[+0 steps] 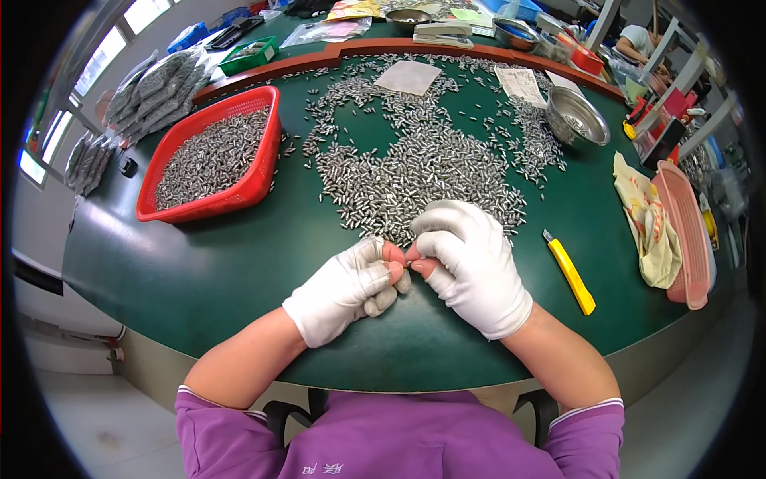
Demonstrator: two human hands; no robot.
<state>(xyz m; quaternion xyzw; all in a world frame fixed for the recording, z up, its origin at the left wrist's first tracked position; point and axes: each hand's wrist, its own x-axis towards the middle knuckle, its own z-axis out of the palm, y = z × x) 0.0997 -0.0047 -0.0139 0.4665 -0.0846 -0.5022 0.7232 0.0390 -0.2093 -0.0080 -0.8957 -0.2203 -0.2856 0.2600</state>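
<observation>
My left hand and my right hand meet at the near edge of a wide heap of small silver metal pins. Both wear white gloves with the thumb and forefinger tips bare. The fingertips of each hand are pinched together, nearly touching the other's. A tiny metal piece seems to sit between them, mostly hidden by the fingers. Loose pins lie scattered beyond the heap on the green tabletop.
A red plastic basket full of pins stands at left, bagged pins behind it. At right lie a yellow utility knife, a steel bowl, a cream cloth and a pink basket. A person sits far right.
</observation>
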